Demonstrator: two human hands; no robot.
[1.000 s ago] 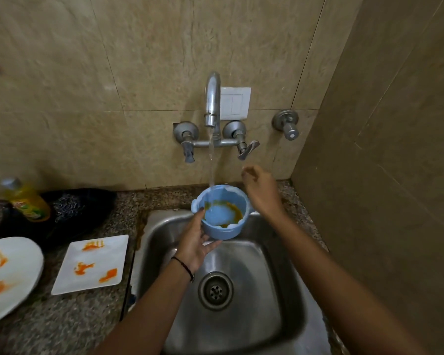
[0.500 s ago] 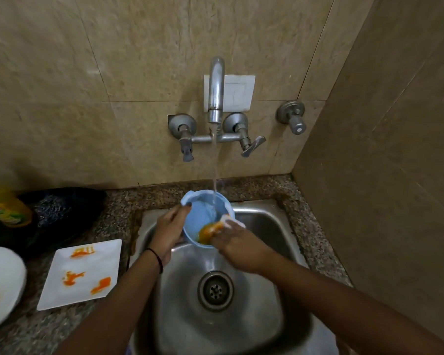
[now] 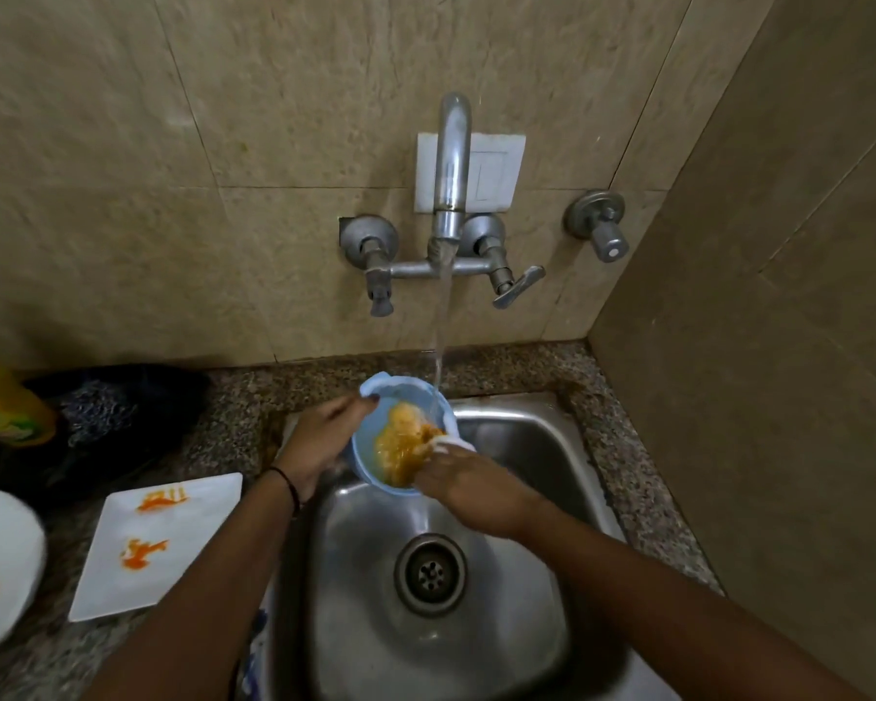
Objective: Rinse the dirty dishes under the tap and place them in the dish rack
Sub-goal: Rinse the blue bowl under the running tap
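Bowl (image 3: 403,397): over sink (image 3: 527,427), beneath tap (image 3: 452,159); left hand (image 3: 319,442) grips rim; right hand (image 3: 471,488) reaches inside, grasp unclear.

Head view. Left hand (image 3: 319,442) grips the left rim of a blue bowl (image 3: 405,393), held tilted over the steel sink (image 3: 527,447). Right hand (image 3: 476,485) covers the near-right rim, fingers reaching onto orange residue inside; blur hides its grip. Water from the wall tap (image 3: 451,159) strikes the bowl's far rim. On the counter (image 3: 233,412), left: a stained square plate (image 3: 173,548) and a round plate (image 3: 1,564).
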